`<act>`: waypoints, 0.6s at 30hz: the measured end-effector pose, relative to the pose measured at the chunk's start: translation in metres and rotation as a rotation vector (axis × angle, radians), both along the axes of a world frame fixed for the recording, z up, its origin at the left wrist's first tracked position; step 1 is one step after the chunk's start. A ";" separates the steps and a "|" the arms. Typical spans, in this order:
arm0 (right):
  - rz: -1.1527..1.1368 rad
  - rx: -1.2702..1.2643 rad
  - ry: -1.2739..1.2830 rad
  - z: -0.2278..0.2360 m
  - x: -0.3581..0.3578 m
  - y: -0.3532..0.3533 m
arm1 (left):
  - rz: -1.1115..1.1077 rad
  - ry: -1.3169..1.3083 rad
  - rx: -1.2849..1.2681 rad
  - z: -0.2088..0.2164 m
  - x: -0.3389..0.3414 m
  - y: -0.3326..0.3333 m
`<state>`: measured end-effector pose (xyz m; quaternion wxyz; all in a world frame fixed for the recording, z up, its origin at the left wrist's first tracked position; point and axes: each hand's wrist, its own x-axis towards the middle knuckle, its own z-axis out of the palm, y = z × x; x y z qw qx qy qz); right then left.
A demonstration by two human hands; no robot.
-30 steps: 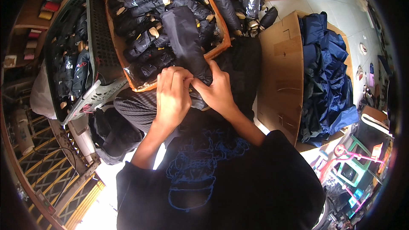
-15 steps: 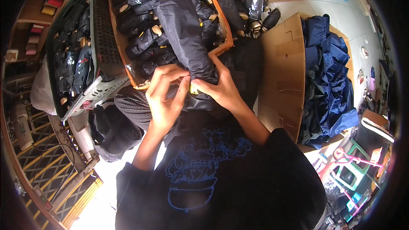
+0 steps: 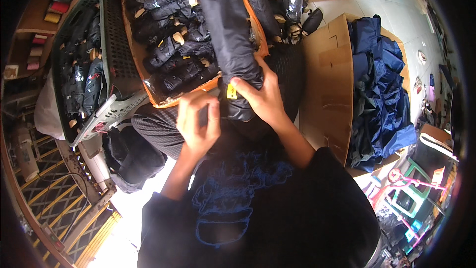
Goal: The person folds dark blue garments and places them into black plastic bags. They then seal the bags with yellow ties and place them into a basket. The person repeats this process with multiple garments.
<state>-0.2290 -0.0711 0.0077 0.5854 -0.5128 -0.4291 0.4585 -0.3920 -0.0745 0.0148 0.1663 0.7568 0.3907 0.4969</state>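
A long black nylon bundle (image 3: 225,25), smooth and rolled, lies lengthwise in front of me; its far end rests over the box of similar bundles. My right hand (image 3: 265,94) grips its near part, thumb on top beside a small yellow tag (image 3: 231,91), other fingers partly hidden behind it. Just left of the near end, apart from the bundle, is my left hand (image 3: 198,121). Its fingers are curled, with thumb and forefinger tips close together. Whether anything tiny is pinched there cannot be made out.
An orange-edged carton (image 3: 166,103) holds several black bundles with cream-coloured ends. To its left stands a grey perforated basket (image 3: 111,34) with more bundles. At the right is a brown carton (image 3: 327,89) filled with blue fabric (image 3: 382,89). Thread spools (image 3: 59,7) sit at the far left.
The bundle has shifted slightly right and toward me, and its yellow tag now shows fully. My left hand has come away from the bundle, lower and toward me; my right hand still grips it.
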 end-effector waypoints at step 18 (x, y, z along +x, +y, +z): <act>-0.047 0.155 -0.442 -0.010 -0.023 -0.005 | -0.172 0.271 0.123 0.006 -0.015 0.038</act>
